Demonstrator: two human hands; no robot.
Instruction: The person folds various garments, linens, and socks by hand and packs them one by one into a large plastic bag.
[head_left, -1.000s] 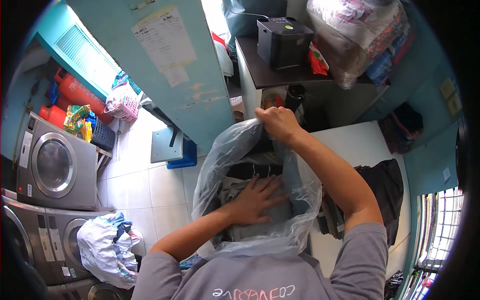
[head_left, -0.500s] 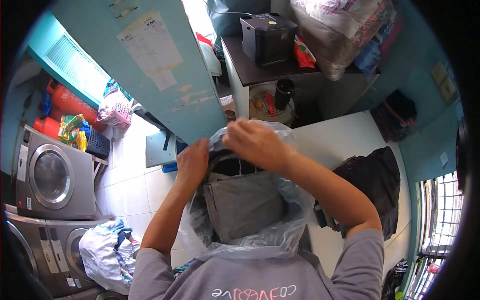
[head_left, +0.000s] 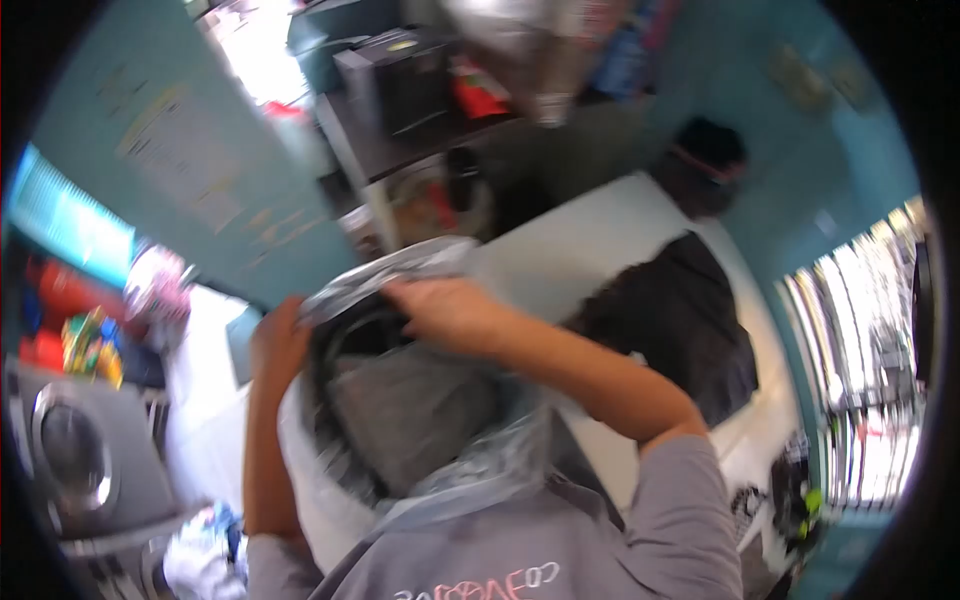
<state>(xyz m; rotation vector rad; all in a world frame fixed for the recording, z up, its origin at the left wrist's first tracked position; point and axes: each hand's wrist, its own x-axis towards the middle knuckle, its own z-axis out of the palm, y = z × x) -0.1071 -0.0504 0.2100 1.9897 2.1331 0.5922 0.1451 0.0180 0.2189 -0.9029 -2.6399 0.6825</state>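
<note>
A clear plastic bag (head_left: 455, 500) stands with its mouth open in front of my body. Inside it lie a folded grey garment (head_left: 420, 405) and darker cloth (head_left: 362, 338) toward the far side. My left hand (head_left: 282, 338) is closed on the bag's far left rim, its fingers partly blurred. Over the far part of the bag's mouth, my right hand (head_left: 445, 312) has its fingers curled at the edge of the dark cloth, just inside the rim. What its fingertips pinch is hidden by blur.
Dark folded clothes (head_left: 675, 320) lie on the white table (head_left: 560, 235) at right. Behind it, a dark shelf (head_left: 400, 150) carries a black box (head_left: 395, 80). Washing machines (head_left: 85, 440) stand at left, near a bundle of laundry (head_left: 205, 550). A barred window (head_left: 860, 370) is at right.
The view has swung, so the scene shifts left and tilts. My right hand has moved down from above the bag's rim to the dark cloth inside. My left hand stays on the rim.
</note>
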